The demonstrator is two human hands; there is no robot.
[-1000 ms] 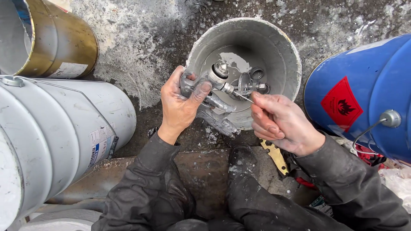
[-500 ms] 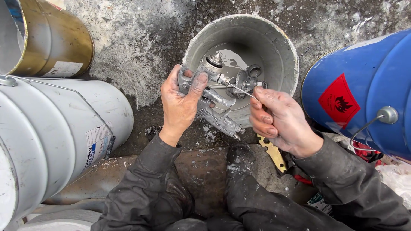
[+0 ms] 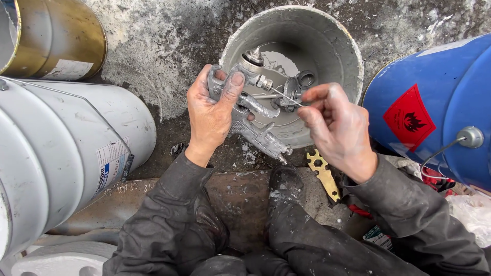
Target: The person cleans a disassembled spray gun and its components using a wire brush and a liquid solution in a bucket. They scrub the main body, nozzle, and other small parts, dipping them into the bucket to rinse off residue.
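Here a paint-crusted spray gun [image 3: 250, 110] is held apart over a grey bucket [image 3: 353, 66], centre frame.
The body is clasped in the left hand [image 3: 212, 115]; its thin needle [image 3: 286, 96] is pinched by the right hand [image 3: 335, 122], judged mostly drawn out. Loose parts lie in the bucket; reassembly seems left.

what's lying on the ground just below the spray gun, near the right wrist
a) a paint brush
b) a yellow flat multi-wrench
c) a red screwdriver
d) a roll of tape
b, since a yellow flat wrench with cut-out holes lies on the dark ground below the paint-crusted spray gun that the left hand grips, close to the right hand.
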